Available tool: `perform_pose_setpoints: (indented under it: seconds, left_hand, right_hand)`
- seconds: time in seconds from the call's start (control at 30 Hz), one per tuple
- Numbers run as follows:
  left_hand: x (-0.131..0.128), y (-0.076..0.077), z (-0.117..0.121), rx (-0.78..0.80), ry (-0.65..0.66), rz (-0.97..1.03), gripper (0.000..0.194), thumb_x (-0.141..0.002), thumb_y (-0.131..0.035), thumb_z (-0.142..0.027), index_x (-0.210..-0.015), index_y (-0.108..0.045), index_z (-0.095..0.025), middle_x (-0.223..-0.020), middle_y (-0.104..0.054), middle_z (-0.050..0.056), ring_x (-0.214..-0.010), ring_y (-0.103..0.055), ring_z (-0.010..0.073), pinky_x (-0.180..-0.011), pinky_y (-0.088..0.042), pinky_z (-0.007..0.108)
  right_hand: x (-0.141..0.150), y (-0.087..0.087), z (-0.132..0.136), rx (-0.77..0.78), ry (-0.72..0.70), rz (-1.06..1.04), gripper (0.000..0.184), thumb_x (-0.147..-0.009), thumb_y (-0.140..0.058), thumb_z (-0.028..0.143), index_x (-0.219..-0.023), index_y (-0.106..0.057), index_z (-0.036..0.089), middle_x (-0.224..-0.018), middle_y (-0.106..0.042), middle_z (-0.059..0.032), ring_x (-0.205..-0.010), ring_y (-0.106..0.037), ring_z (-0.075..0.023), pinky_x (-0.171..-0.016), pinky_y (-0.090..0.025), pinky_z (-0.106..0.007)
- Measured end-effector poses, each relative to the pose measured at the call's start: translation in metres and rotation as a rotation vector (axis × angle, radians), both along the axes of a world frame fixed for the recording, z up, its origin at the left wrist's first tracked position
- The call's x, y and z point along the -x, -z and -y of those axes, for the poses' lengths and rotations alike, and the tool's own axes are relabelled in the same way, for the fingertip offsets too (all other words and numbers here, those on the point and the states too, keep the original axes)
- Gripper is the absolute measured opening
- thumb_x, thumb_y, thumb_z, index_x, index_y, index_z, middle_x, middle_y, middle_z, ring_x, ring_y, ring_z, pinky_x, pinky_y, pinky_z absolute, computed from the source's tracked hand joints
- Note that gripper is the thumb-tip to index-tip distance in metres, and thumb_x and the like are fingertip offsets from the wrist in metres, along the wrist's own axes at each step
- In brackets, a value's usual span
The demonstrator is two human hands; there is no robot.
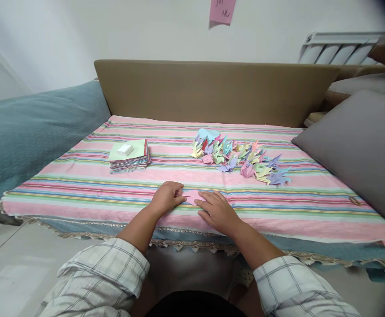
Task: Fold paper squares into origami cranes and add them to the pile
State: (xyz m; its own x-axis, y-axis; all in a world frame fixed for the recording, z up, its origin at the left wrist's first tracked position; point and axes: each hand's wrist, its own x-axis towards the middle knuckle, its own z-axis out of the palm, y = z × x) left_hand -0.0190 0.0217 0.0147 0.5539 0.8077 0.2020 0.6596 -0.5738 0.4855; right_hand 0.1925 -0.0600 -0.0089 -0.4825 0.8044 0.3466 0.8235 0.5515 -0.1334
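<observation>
A small pink folded paper (pixel 191 196) lies low over the striped cloth between my two hands, near the front edge of the seat. The fingers and thumb of my left hand (pixel 168 198) are closed in a pinch at its left end. My right hand (pixel 219 212) rests on its right end, fingers stretched out and spread, pressing it flat. A crease or slit runs along the paper's middle. Parts of both ends are hidden under my fingers.
Several folded paper cranes (pixel 232 158) in many colours sit in a group behind my right hand. To the left, a stack of coloured paper (pixel 129 167) carries a small white box (pixel 125 149). A grey cushion (pixel 357 149) is on the right, a blue armrest (pixel 43 127) on the left.
</observation>
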Motion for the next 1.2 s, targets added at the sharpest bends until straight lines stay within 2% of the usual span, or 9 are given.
perform_pose_setpoints:
  seconds: [0.13, 0.27, 0.47, 0.6, 0.73, 0.87, 1.03, 1.2]
  left_hand:
    - [0.004, 0.002, 0.001, 0.020, -0.034, 0.041, 0.013, -0.069, -0.067, -0.027, -0.076, -0.059, -0.020, -0.098, -0.068, 0.003, -0.092, -0.061, 0.0210, -0.077, -0.045, 0.030]
    - [0.008, -0.001, 0.002, 0.027, -0.057, 0.036, 0.026, -0.073, -0.063, -0.029, -0.098, -0.064, -0.022, -0.101, -0.068, 0.002, -0.091, -0.061, 0.0194, -0.080, -0.045, 0.029]
    - [0.006, -0.011, 0.008, 0.050, -0.104, -0.064, 0.017, -0.076, -0.057, -0.032, -0.083, -0.069, -0.021, -0.073, -0.068, 0.000, -0.069, -0.060, 0.0165, -0.062, -0.042, 0.025]
    - [0.000, -0.010, 0.012, 0.048, -0.145, -0.058, 0.016, -0.076, -0.055, -0.028, -0.082, -0.067, -0.021, -0.072, -0.067, 0.000, -0.066, -0.059, 0.0154, -0.059, -0.039, 0.024]
    - [-0.004, -0.008, 0.013, 0.036, -0.192, -0.072, 0.015, -0.076, -0.053, -0.026, -0.081, -0.066, -0.022, -0.070, -0.067, -0.001, -0.065, -0.058, 0.0158, -0.059, -0.038, 0.025]
    - [-0.005, -0.012, 0.015, 0.035, -0.210, -0.120, 0.016, -0.077, -0.052, -0.027, -0.081, -0.067, -0.023, -0.072, -0.068, 0.000, -0.069, -0.060, 0.0176, -0.062, -0.039, 0.026]
    - [-0.006, -0.016, 0.018, 0.015, -0.233, -0.156, 0.018, -0.077, -0.051, -0.025, -0.081, -0.069, -0.023, -0.081, -0.070, 0.002, -0.080, -0.061, 0.0206, -0.071, -0.041, 0.029]
    - [-0.007, -0.018, 0.019, 0.063, -0.287, -0.139, 0.017, -0.077, -0.052, -0.026, -0.085, -0.066, -0.024, -0.077, -0.069, 0.000, -0.076, -0.061, 0.0198, -0.071, -0.041, 0.030]
  right_hand:
    - [0.000, 0.000, 0.000, -0.007, 0.007, 0.006, 0.034, -0.089, -0.049, 0.032, -0.120, -0.058, 0.024, -0.132, -0.052, -0.0093, -0.119, -0.047, -0.0241, -0.103, -0.029, -0.045]
    - [0.000, 0.001, 0.001, -0.015, 0.012, 0.011, 0.034, -0.088, -0.050, 0.032, -0.120, -0.058, 0.023, -0.132, -0.052, -0.0098, -0.119, -0.047, -0.0242, -0.103, -0.030, -0.045]
    - [0.003, 0.002, 0.002, -0.033, 0.027, 0.008, 0.035, -0.088, -0.049, 0.035, -0.119, -0.058, 0.021, -0.137, -0.047, -0.0098, -0.122, -0.043, -0.0258, -0.102, -0.030, -0.043]
    - [0.007, 0.003, 0.003, -0.058, 0.057, -0.013, 0.032, -0.089, -0.048, 0.039, -0.116, -0.057, 0.024, -0.136, -0.050, -0.0059, -0.125, -0.040, -0.0263, -0.106, -0.017, -0.050]
    - [0.011, 0.007, 0.002, -0.072, 0.080, -0.027, 0.040, -0.088, -0.049, 0.040, -0.124, -0.051, 0.021, -0.133, -0.052, -0.0092, -0.124, -0.042, -0.0250, -0.107, -0.011, -0.050]
    - [0.015, 0.008, 0.001, -0.070, 0.095, -0.026, 0.051, -0.089, -0.048, 0.042, -0.133, -0.042, 0.018, -0.131, -0.053, -0.0117, -0.122, -0.043, -0.0244, -0.107, -0.011, -0.049]
    - [0.017, 0.008, 0.000, -0.083, 0.100, -0.002, 0.045, -0.089, -0.047, 0.043, -0.128, -0.049, 0.020, -0.134, -0.051, -0.0106, -0.122, -0.043, -0.0256, -0.105, -0.015, -0.049]
    - [0.020, 0.011, 0.001, -0.096, 0.119, 0.007, 0.043, -0.090, -0.045, 0.044, -0.126, -0.051, 0.021, -0.137, -0.048, -0.0101, -0.122, -0.043, -0.0264, -0.103, -0.018, -0.048]
